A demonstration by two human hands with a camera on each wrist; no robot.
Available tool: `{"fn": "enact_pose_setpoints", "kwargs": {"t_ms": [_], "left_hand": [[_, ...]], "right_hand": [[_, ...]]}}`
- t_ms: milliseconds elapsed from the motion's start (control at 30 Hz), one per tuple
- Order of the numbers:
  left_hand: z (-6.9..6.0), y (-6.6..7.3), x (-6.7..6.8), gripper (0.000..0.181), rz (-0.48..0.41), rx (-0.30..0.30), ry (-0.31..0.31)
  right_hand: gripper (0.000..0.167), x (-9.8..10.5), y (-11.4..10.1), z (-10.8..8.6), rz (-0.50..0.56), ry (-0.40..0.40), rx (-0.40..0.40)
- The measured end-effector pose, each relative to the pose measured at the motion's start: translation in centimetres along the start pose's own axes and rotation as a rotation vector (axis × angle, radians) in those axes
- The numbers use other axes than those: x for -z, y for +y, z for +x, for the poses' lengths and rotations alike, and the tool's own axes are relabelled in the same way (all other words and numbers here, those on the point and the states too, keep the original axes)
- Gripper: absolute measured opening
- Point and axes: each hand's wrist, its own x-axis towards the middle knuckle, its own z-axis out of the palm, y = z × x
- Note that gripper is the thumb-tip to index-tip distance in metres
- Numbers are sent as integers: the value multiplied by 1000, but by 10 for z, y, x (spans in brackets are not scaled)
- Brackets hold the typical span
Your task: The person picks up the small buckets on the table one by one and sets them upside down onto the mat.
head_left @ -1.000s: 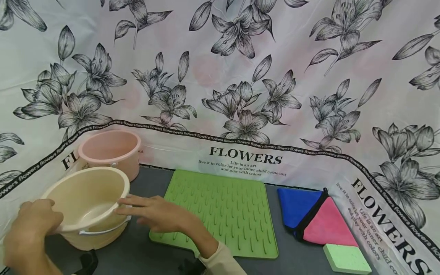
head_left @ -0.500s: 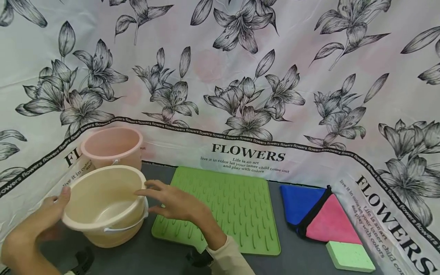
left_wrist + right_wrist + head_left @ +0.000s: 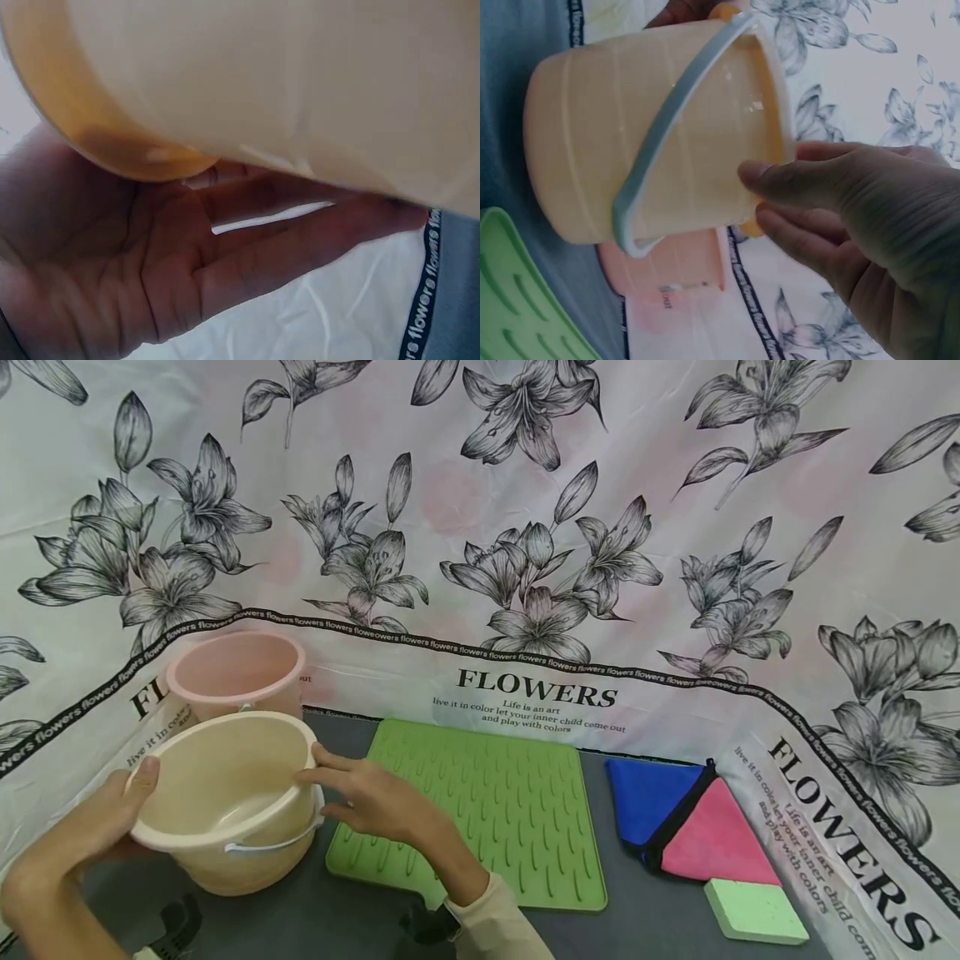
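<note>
In the head view a cream bucket [image 3: 247, 860] with a pale handle [image 3: 273, 843] stands between both hands, its mouth tilted toward me. My left hand [image 3: 97, 818] holds its left rim, thumb up at the edge. From the left wrist, that hand's long fingers [image 3: 285, 247] lie along the outer wall; the thumb tip is hidden there. My right hand [image 3: 375, 797] pinches the right rim, one finger reaching over into the mouth. In the right wrist view its thumb [image 3: 757, 174] presses the outside wall, near the handle.
Behind the cream bucket stands a pink bucket [image 3: 273, 697]. A green ridged mat [image 3: 480, 818] lies to the right on the dark table [image 3: 247, 927]. Further right are a blue and pink pouch [image 3: 720, 839] and a light green block [image 3: 757, 912]. A flower-printed cloth [image 3: 375, 681] closes off the back.
The cream bucket has shifted right from a second ago, then stayed nearly still. My left hand has changed its hold, its thumb now raised by the rim; the right hand moved right along with the bucket.
</note>
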Motion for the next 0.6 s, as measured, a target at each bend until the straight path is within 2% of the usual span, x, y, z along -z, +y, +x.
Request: {"fn": "enact_pose_setpoints", "kwargs": {"t_ms": [133, 233, 300, 367, 467, 533, 600], "left_hand": [[-5, 8, 0, 91, 41, -77, 55], [-8, 17, -1, 91, 30, -191, 96], [-10, 24, -5, 87, 8, -294, 131], [-10, 37, -11, 79, -21, -406, 146], [-15, 61, -25, 66, -27, -554, 178], [-19, 78, -36, 62, -20, -624, 211], [-23, 93, -48, 59, -13, -669, 260]], "right_hand": [[59, 13, 2, -5, 49, 141, 55], [72, 27, 4, -9, 45, 219, 91], [83, 35, 5, -14, 51, 258, 93], [93, 42, 7, -19, 66, 310, 77], [98, 49, 10, -26, 89, 415, 25], [96, 52, 13, -29, 88, 508, 1], [93, 56, 16, -32, 91, 610, -4]]}}
